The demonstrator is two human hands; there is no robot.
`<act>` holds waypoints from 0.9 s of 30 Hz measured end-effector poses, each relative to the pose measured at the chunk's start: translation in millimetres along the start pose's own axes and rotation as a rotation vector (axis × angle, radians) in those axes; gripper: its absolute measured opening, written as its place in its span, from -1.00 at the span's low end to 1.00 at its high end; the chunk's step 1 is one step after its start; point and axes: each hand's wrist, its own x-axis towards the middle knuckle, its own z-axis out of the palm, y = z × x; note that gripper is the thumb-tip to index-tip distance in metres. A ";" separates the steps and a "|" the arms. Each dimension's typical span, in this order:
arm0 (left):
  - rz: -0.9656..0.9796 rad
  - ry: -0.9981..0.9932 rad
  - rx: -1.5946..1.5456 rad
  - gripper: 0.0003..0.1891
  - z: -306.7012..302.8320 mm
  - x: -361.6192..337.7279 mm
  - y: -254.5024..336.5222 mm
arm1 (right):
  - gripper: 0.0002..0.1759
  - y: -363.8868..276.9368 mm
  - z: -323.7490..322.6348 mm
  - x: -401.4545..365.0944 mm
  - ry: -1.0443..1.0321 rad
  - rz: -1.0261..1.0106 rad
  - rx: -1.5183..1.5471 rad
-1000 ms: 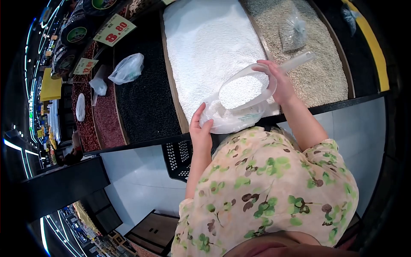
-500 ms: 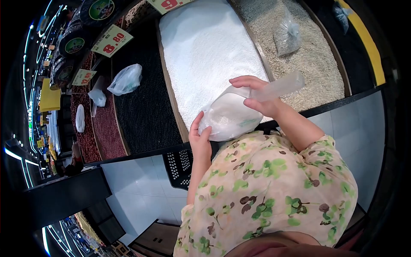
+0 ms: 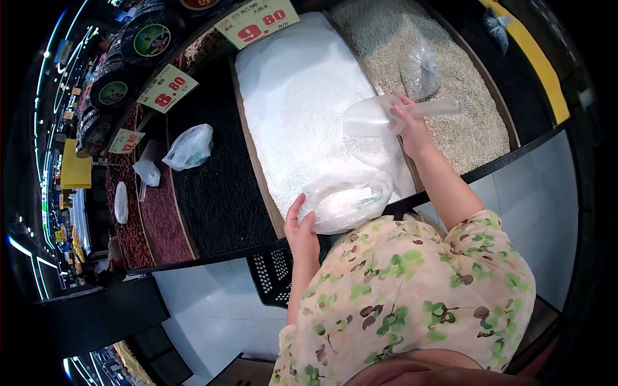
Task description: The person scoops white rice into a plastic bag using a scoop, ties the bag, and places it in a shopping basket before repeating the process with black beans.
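My left hand (image 3: pixel 301 230) grips the edge of a clear plastic bag (image 3: pixel 346 201) partly filled with white grain. The bag rests at the near edge of the white grain bin (image 3: pixel 302 96). My right hand (image 3: pixel 408 123) holds a translucent plastic scoop (image 3: pixel 376 117) by its handle. The scoop hovers over the white grain, away from the bag and near the divider to the beige grain bin (image 3: pixel 463 96). It looks empty.
A knotted bag (image 3: pixel 420 69) lies on the beige grain. Left of the white bin are a black grain bin (image 3: pixel 212 186) and red bean bins with loose bags (image 3: pixel 188 147). Price signs (image 3: pixel 257 22) stand behind. A black basket (image 3: pixel 273 273) sits below the counter edge.
A second ago the scoop was full above the bag. It tipped into the bag, and my right hand has now lifted it back over the white grain bin.
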 end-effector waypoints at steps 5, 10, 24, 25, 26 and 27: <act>-0.038 -0.003 0.011 -0.57 -6.1 -8.2 2.0 | -0.19 38.5 15.9 10.7 -0.075 0.021 -0.230; -0.028 -0.011 0.028 -0.60 -7.9 -13.1 -0.7 | -0.15 39.7 41.5 6.0 -0.111 0.055 -0.411; 0.126 -0.083 0.065 -0.69 -27.3 -5.7 1.1 | -0.51 63.8 -23.8 -65.1 -0.333 0.078 -0.785; 0.129 -0.091 0.062 -0.70 -31.4 -2.6 0.4 | -0.51 65.0 -21.1 -73.0 -0.369 0.081 -0.843; 0.132 -0.100 0.061 -0.70 -33.8 -0.8 1.3 | -0.50 65.8 -17.5 -80.9 -0.405 0.085 -0.901; 0.158 -0.107 0.063 -0.70 -32.7 -0.9 4.7 | -0.50 64.9 -14.4 -85.8 -0.442 0.089 -0.958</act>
